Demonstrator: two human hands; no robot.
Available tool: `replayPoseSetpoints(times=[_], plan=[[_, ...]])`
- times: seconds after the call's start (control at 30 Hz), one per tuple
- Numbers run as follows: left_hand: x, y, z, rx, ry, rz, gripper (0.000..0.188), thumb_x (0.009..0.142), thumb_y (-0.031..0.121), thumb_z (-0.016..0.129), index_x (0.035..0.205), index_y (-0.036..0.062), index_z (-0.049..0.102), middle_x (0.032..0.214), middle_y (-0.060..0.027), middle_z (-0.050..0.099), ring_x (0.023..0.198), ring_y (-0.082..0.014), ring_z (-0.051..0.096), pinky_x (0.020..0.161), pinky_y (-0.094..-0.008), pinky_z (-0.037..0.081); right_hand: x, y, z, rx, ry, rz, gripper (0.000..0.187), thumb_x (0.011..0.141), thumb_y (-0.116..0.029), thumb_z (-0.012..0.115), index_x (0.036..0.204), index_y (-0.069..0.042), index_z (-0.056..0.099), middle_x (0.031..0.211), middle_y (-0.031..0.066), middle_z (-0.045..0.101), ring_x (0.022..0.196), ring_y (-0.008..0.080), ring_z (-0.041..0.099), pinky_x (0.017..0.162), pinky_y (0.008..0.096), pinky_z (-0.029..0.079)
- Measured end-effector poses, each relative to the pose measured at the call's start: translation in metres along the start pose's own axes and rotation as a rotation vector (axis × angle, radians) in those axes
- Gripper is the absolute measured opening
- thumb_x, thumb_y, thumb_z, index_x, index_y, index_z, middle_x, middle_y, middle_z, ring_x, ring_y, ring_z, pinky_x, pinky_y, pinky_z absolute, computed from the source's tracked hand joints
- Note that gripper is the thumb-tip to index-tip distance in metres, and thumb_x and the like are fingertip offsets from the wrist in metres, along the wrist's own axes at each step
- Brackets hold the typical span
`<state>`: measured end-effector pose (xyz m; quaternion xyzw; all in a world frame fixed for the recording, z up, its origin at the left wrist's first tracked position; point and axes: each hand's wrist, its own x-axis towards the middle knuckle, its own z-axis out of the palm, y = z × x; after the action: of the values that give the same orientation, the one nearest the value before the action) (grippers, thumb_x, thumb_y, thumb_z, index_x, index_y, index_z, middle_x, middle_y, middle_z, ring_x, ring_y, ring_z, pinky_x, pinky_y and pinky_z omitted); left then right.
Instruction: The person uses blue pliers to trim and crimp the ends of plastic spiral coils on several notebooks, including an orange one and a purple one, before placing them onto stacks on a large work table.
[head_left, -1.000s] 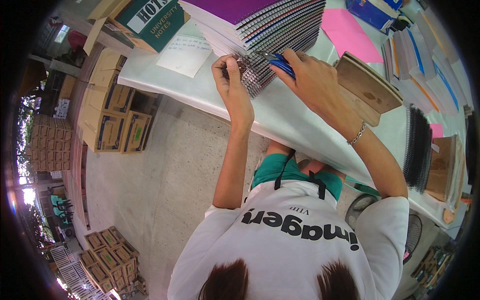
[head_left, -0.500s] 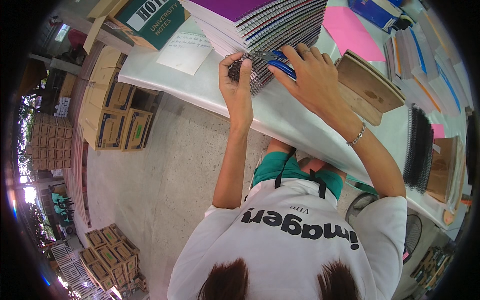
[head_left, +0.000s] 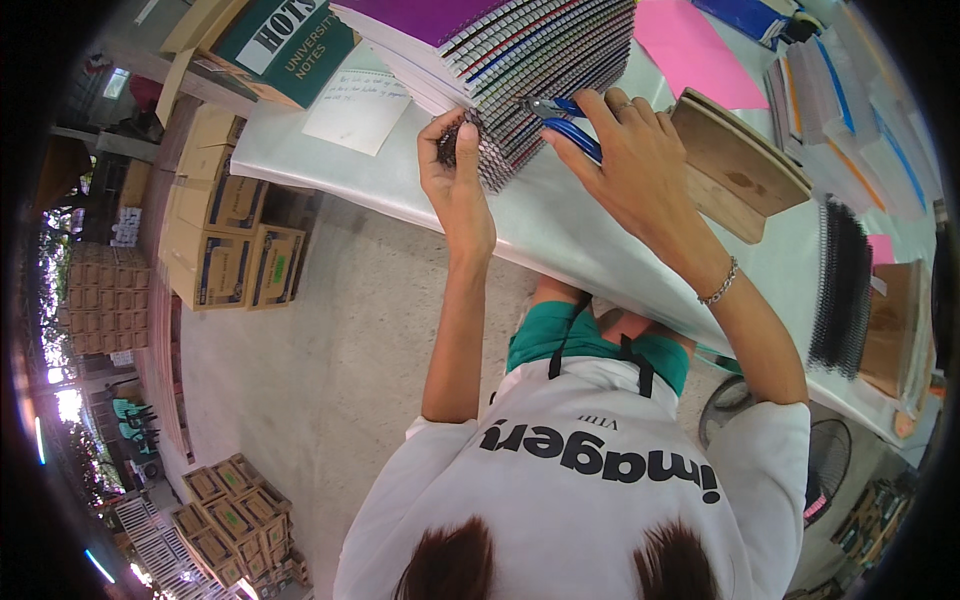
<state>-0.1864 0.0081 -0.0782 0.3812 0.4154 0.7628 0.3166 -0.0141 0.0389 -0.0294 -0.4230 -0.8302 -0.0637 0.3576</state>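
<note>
A tall stack of spiral-bound notebooks with a purple top cover stands on the white table, its coiled edges facing me. My left hand is closed around a bunch of dark spiral coils at the stack's near left corner. Whether these coils are loose or part of the lowest notebooks, I cannot tell. Blue-handled pliers sit in my right hand, fingers wrapped on the grips. Their metal jaws point left, close to the coiled edges and apart from my left hand.
A handwritten sheet and a green box lie left of the stack. To the right are pink paper, an L-shaped wooden block, black coils and bundled notebooks. Cartons stand beyond the table's left end.
My left hand has shifted slightly left with the coils. The gap between it and the pliers' jaws has widened. The whole view has moved a little.
</note>
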Motion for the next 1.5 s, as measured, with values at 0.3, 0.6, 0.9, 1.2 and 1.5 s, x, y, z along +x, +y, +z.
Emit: replayPoseSetpoints(times=[0.3, 0.6, 0.9, 1.2, 1.5], plan=[[-0.004, 0.003, 0.002, 0.017, 0.022, -0.008, 0.033, 0.1, 0.017, 0.058, 0.125, -0.0029, 0.05, 0.12, -0.0103, 0.055, 0.109, -0.0161, 0.054, 0.1, -0.0315, 0.043, 0.004, -0.005, 0.014, 0.027, -0.002, -0.03, 0.04, 0.085, -0.044, 0.068, 0.103, -0.009, 0.063, 0.092, 0.0098, 0.063, 0.082, 0.0266, 0.058, 0.07, 0.0391, 0.044], [-0.006, 0.008, 0.003, 0.026, 0.021, -0.031, 0.034, 0.1, 0.017, 0.058, 0.126, -0.0029, 0.05, 0.12, -0.0106, 0.055, 0.109, -0.0153, 0.054, 0.1, -0.0297, 0.044, 0.01, -0.01, 0.017, 0.052, -0.045, -0.029, 0.038, 0.086, -0.044, 0.067, 0.102, -0.009, 0.064, 0.092, 0.0112, 0.063, 0.081, 0.0274, 0.059, 0.07, 0.0399, 0.045], [-0.006, 0.007, 0.003, 0.004, 0.022, -0.024, 0.031, 0.1, 0.016, 0.058, 0.124, -0.0027, 0.052, 0.12, -0.0113, 0.056, 0.109, -0.0156, 0.054, 0.101, -0.0306, 0.042, 0.01, -0.009, 0.011, 0.052, -0.073, -0.031, 0.039, 0.086, -0.044, 0.067, 0.103, -0.009, 0.064, 0.095, 0.0134, 0.065, 0.084, 0.0292, 0.061, 0.073, 0.0413, 0.046], [-0.004, 0.003, 0.002, -0.024, 0.017, -0.021, 0.031, 0.099, 0.016, 0.06, 0.123, -0.0025, 0.053, 0.117, -0.0108, 0.058, 0.107, -0.0156, 0.055, 0.099, -0.0304, 0.044, 0.014, -0.003, 0.016, 0.051, -0.068, -0.102, 0.037, 0.088, -0.043, 0.065, 0.101, -0.009, 0.063, 0.089, 0.0142, 0.066, 0.079, 0.0297, 0.064, 0.068, 0.0407, 0.049], [-0.003, 0.0, 0.002, 0.002, 0.029, -0.001, 0.03, 0.099, 0.018, 0.061, 0.12, -0.0006, 0.053, 0.116, -0.01, 0.057, 0.107, -0.015, 0.055, 0.099, -0.0306, 0.044, 0.015, -0.008, 0.013, 0.098, -0.205, -0.03, 0.036, 0.094, -0.043, 0.06, 0.094, -0.008, 0.059, 0.069, 0.0117, 0.064, 0.059, 0.0292, 0.065, 0.051, 0.0405, 0.051]])
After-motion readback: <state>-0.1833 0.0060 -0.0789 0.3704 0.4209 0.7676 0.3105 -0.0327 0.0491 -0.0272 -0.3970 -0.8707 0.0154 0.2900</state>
